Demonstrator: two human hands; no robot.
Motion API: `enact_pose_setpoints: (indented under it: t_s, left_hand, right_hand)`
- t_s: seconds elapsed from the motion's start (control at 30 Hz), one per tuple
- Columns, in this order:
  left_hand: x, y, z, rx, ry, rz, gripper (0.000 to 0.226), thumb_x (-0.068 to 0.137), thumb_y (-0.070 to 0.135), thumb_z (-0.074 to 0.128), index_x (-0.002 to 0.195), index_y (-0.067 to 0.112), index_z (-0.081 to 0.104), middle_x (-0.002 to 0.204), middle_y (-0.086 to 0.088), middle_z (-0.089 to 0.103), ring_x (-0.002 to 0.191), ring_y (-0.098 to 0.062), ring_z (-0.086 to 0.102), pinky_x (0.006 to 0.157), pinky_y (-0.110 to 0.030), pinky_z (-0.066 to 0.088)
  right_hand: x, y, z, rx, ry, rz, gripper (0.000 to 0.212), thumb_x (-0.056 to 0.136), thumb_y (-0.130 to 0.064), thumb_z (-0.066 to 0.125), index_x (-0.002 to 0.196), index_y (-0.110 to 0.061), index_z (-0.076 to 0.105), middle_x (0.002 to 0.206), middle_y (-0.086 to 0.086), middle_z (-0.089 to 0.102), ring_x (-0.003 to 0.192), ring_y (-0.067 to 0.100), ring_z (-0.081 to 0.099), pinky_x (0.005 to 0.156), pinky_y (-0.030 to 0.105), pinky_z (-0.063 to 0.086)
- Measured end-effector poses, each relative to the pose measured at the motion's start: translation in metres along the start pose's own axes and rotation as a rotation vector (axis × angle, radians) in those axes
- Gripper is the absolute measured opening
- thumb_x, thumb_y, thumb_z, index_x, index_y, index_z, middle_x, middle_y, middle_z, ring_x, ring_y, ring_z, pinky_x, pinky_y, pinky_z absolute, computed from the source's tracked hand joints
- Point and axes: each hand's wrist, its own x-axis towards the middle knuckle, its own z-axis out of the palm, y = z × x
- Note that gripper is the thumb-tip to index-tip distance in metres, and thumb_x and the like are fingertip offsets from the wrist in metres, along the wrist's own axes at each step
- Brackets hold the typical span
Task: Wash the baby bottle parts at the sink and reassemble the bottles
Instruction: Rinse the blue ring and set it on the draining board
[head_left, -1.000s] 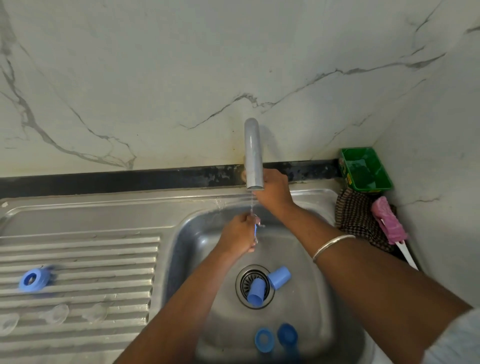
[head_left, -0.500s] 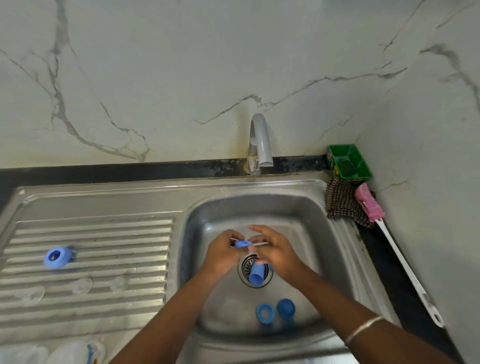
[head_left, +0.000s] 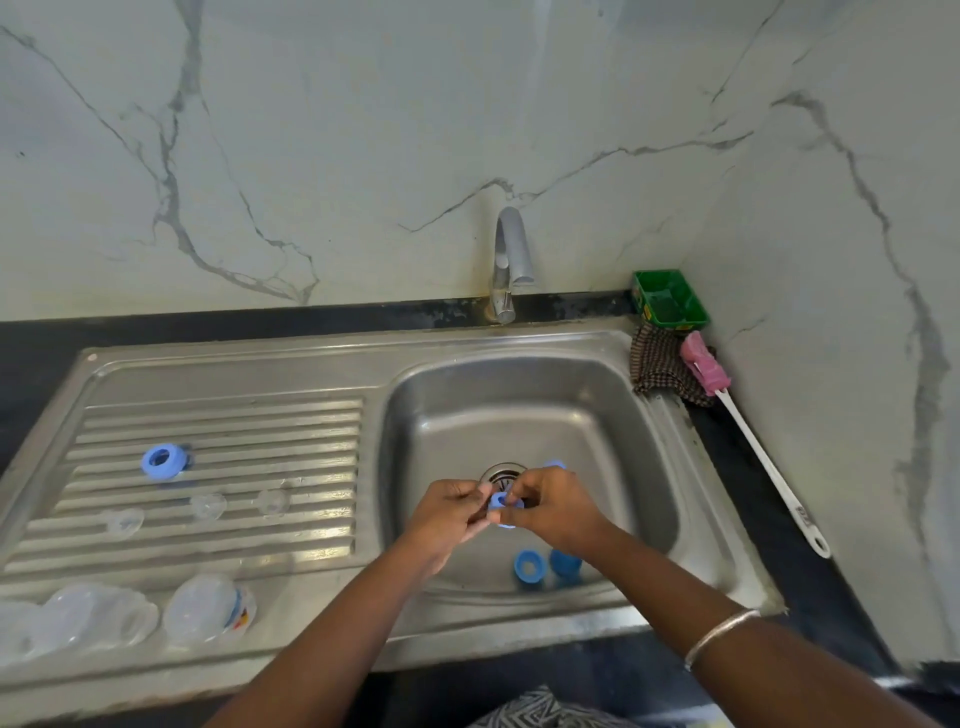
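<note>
Both hands over sink basin (head_left: 613, 415), just above drain (head_left: 500, 474). Left hand (head_left: 451, 512) and right hand (head_left: 556, 506) pinch small blue ring (head_left: 500, 502) between fingertips, fingers of both curled round it. Two more blue parts (head_left: 545, 565) lie on basin floor near front wall, side by side. Another blue collar (head_left: 163, 460) sits on ribbed drainboard (head_left: 218, 467), three clear teats (head_left: 208, 506) in row below it. Clear bottles (head_left: 208, 610) lie at drainboard front edge. Tap (head_left: 511, 254) behind basin, no water visible. Pink brush (head_left: 727, 395), checked cloth (head_left: 660, 364), green tray (head_left: 670, 299) at right corner of surface.
</note>
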Motion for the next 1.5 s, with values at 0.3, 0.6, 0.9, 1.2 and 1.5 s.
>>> enact_pose_setpoints:
  t_s: [0.3,0.6,0.9,1.2,1.5]
  left_hand:
    - [-0.007,-0.017,0.009,0.782,0.355,0.197,0.019,0.092,0.019,0.057,0.100,0.020,0.075,0.098,0.007,0.074,0.089,-0.006,0.064,0.069,-0.011,0.041]
    - [-0.021,-0.014,0.023,0.934,0.452,0.336,0.022,0.094,0.020,0.057,0.111,0.022,0.071,0.109,0.010,0.072,0.098,-0.008,0.066,0.081,-0.015,0.041]
    - [-0.030,-0.014,0.031,0.853,0.526,0.384,0.025,0.096,0.020,0.057,0.117,0.023,0.068,0.111,0.010,0.071,0.103,-0.005,0.064,0.087,-0.016,0.044]
    - [-0.039,-0.005,-0.015,0.725,0.634,0.311,0.023,0.095,0.022,0.058,0.114,0.021,0.070,0.108,0.004,0.073,0.101,-0.012,0.066,0.089,-0.026,0.050]
    - [-0.039,-0.010,-0.082,0.406,0.676,0.203,0.018,0.085,0.018,0.063,0.099,0.026,0.072,0.092,0.013,0.073,0.093,-0.005,0.066,0.091,-0.029,0.051]
  right_hand:
    - [-0.003,0.014,-0.020,-0.379,-0.008,-0.180,0.020,0.083,-0.028,0.070,0.076,-0.014,0.058,0.073,-0.002,0.062,0.076,0.019,0.061,0.073,0.022,0.042]
    - [-0.008,0.021,-0.029,-0.429,0.066,-0.178,0.018,0.088,-0.037,0.066,0.098,-0.023,0.068,0.089,-0.009,0.064,0.101,0.019,0.062,0.075,0.028,0.047]
    - [-0.008,0.006,-0.024,-0.216,0.151,-0.336,0.021,0.086,-0.033,0.073,0.099,-0.017,0.068,0.091,-0.007,0.064,0.088,0.013,0.060,0.078,0.026,0.047]
    - [0.020,-0.021,-0.004,-0.256,-0.019,-0.150,0.052,0.080,-0.039,0.078,0.128,-0.024,0.064,0.121,-0.004,0.069,0.113,0.017,0.063,0.096,0.033,0.050]
    - [0.077,-0.107,0.055,-0.102,-0.074,-0.290,0.023,0.075,-0.026,0.084,0.085,-0.008,0.074,0.079,0.005,0.073,0.076,0.019,0.070,0.071,0.022,0.051]
